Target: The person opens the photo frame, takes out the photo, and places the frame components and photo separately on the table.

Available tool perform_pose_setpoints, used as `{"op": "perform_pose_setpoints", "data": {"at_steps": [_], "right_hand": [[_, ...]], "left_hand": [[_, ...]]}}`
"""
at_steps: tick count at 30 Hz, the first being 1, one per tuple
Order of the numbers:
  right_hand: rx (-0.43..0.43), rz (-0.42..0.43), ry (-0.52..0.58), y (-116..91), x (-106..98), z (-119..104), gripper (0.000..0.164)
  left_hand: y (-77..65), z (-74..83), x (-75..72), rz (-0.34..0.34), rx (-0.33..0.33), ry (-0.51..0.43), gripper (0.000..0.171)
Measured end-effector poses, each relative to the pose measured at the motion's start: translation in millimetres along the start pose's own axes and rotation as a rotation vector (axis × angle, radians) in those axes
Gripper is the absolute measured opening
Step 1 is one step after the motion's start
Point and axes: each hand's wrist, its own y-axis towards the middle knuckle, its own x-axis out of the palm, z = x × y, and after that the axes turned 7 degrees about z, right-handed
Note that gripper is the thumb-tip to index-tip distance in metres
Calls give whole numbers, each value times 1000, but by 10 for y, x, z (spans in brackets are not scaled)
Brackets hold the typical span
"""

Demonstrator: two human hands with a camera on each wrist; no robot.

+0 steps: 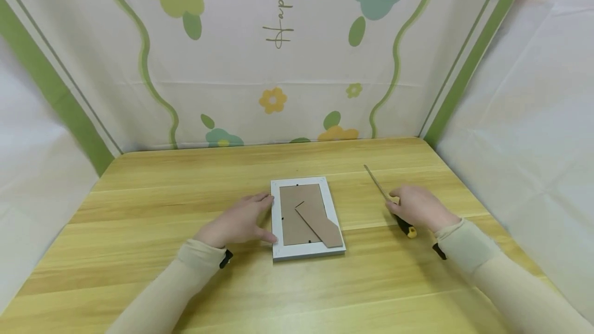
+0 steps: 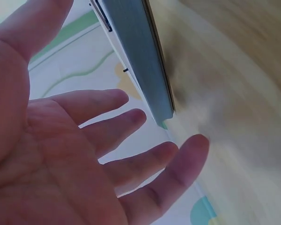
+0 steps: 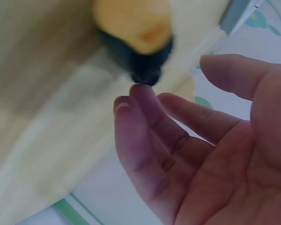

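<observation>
A white picture frame (image 1: 331, 200) lies on the wooden table with its back up. Its brown backing board (image 1: 291, 228) and angled stand leg (image 1: 326, 232) show, with small black tabs along the board's edge. My left hand (image 1: 241, 220) is at the frame's left edge, fingers spread and thumb near the lower left corner; in the left wrist view the palm is bare. At the right lies a screwdriver (image 1: 377, 182) with a long thin shaft and a black and yellow handle (image 3: 133, 23). Over that handle is my right hand (image 1: 419, 206), fingers loosely bent and thumb apart, fingertips right at its black part.
The wooden table (image 1: 185, 179) reaches back to a white cloth (image 1: 241, 66) printed with flowers and green vines. Pale cloth walls (image 1: 520, 133) stand at both sides. A dark band (image 1: 226, 259) shows at the left cuff, another dark piece at the right.
</observation>
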Motion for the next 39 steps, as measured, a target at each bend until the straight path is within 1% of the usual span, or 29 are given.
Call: {"op": "perform_pose_setpoints", "data": {"at_steps": [4, 9, 13, 18, 26, 29, 33, 37, 39], "right_hand": [[18, -4, 0, -44, 89, 57, 45], [47, -35, 7, -70, 160, 79, 52], [64, -43, 1, -71, 183, 97, 49], [69, -28, -4, -63, 173, 129, 42], [114, -39, 55, -53, 157, 187, 41], [117, -33, 61, -38, 81, 221, 42], [111, -23, 95, -18, -112, 233, 42], [68, 25, 121, -16, -323, 197, 38], [42, 63, 109, -18, -403, 158, 36]], "left_hand": [[21, 10, 48, 0, -4, 21, 103], [15, 7, 76, -13, -42, 18, 102], [11, -1, 77, -19, -51, 20, 100], [42, 2, 72, -21, -37, 56, 102], [63, -12, 75, -32, -13, 89, 104], [58, -13, 73, -40, -10, 90, 104], [56, -25, 79, -53, -17, 82, 102], [62, -23, 76, -63, -17, 86, 103], [64, -24, 75, -65, -18, 88, 103]]}}
